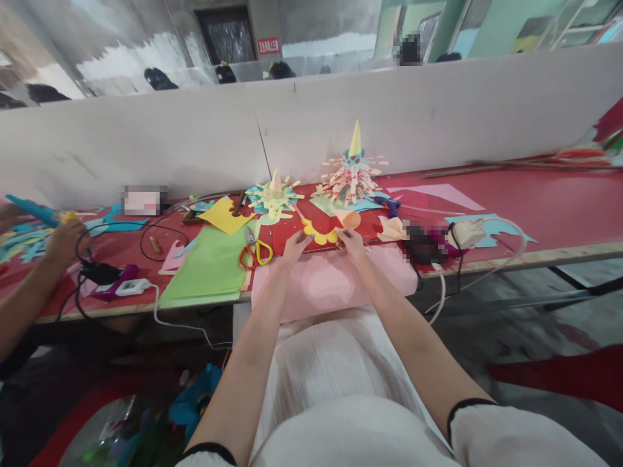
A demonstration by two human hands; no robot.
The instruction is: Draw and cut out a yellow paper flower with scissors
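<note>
A yellow scalloped paper strip (321,236) is curved in a shallow U over the red table, between my two hands. My left hand (294,247) pinches it near its left end. Closed on its right end is my right hand (350,242). An orange paper circle (352,220) lies just beyond my right fingers. Pink paper (335,282) spreads under my wrists and over the table edge. Left of my left hand lie scissors (256,251) with one red and one yellow handle.
Two paper cone decorations with fringes, a small one (276,194) and a taller one (356,162), stand behind. Green sheets (209,266) and yellow paper (228,215) lie left. A blue glue gun (388,205) rests right. Cables hang over the edge. Another person's hand (68,243) is far left.
</note>
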